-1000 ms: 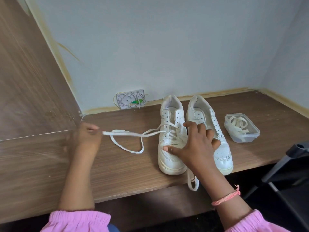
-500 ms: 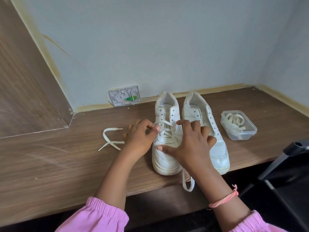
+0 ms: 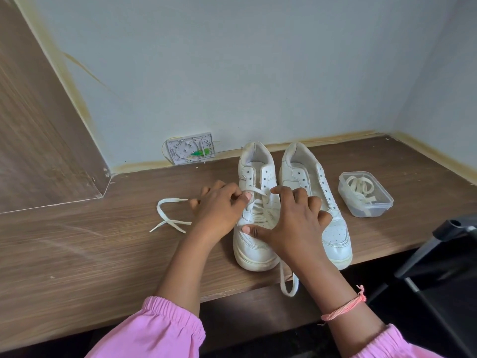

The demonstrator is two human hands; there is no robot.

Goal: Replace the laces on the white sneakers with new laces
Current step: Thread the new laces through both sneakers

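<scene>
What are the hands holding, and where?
Left hand pinches the old lace at a crossing over the left sneaker. Right hand presses that sneaker, gripping nothing.

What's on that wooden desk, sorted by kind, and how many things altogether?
White leather sneakers: 2, the left sneaker still part-laced, the right sneaker with bare eyelets.
Clear plastic tubs: 1, the tub holding coiled cream laces.
Flat cream laces trailing loose: 1, the old lace, pinched by the left hand; the right hand steadies the left sneaker.
Total: 4, counting the tub's laces with the tub.
</scene>
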